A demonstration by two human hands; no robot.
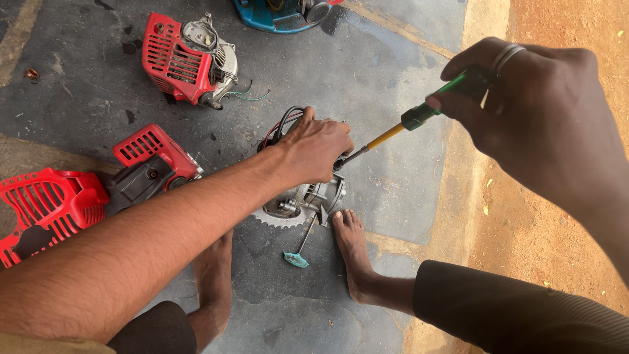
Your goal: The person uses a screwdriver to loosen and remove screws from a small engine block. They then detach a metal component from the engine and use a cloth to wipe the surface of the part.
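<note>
Left hand (314, 147) extended, pressing palm-down; right hand (537, 124) raised, fingers clenched.

the left hand (318, 147) presses down on top of a small engine block (308, 196) that sits on the dark concrete floor (367, 72), black and red wires (282, 124) looping out just beyond the fingers. the right hand (544, 124), wearing a ring, closes around the green handle of a screwdriver (419, 118); its yellow-collared shaft slants down left to the engine, its tip hidden beside the left hand. two bare feet brace the engine, the right foot (354, 246) touching its near edge. a small teal-handled tool (298, 252) lies between the feet. red engine covers (49, 206) lie at left, another red engine (187, 59) farther off.
</note>
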